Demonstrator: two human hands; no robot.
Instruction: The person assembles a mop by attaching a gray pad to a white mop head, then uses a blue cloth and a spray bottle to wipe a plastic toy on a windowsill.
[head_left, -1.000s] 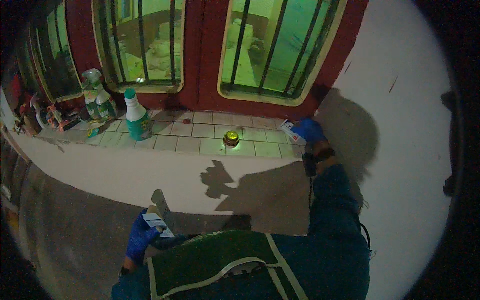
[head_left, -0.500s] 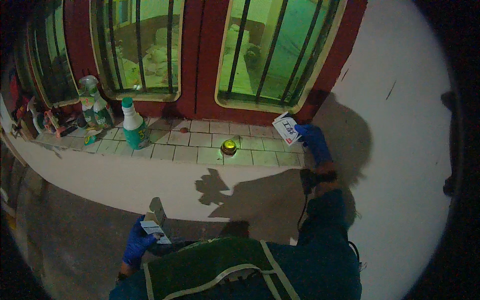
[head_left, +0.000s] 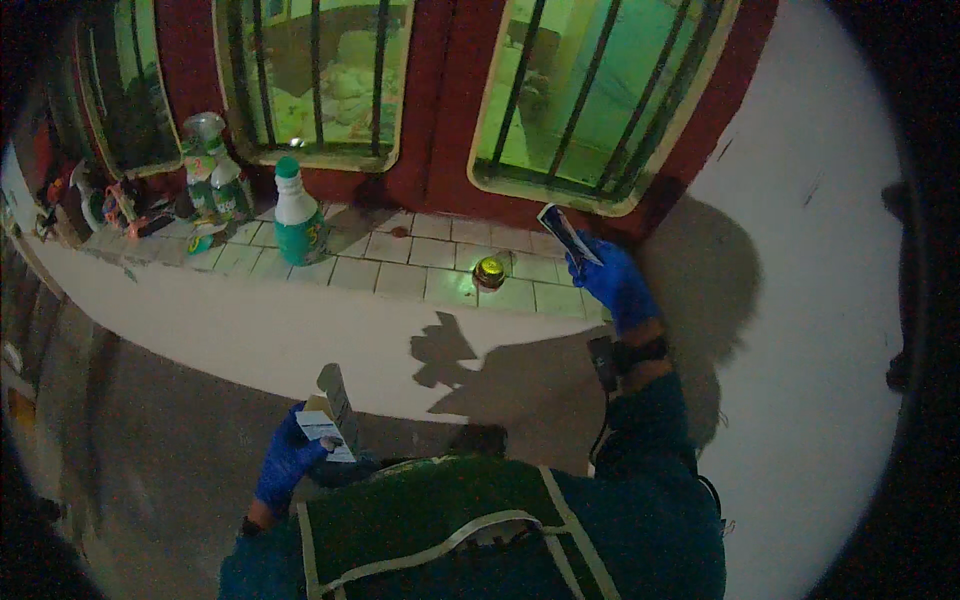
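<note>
Low on the left, my left hand (head_left: 284, 462), in a blue glove, grips a small pale cardboard box (head_left: 326, 428) whose end flap stands up. What is inside the box cannot be made out. My right hand (head_left: 618, 285), gloved in blue too, is raised at the right end of a tiled sill (head_left: 400, 277). Its fingers are closed on a flat, thin packet (head_left: 569, 236), white with dark parts, seen at a steep slant. Just left of that hand, a small round yellow-lit object (head_left: 489, 271) rests on the tiles.
A white bottle with green cap and label (head_left: 297, 222) stands on the sill, with spray bottles (head_left: 225, 188) and small clutter further left. Behind are barred windows in a dark red frame (head_left: 437, 120). A white wall (head_left: 800, 300) rises on the right.
My right hand has turned the packet from showing its white printed face to a steeper slant. The left hand still holds the box. The whole view has shifted slightly.
</note>
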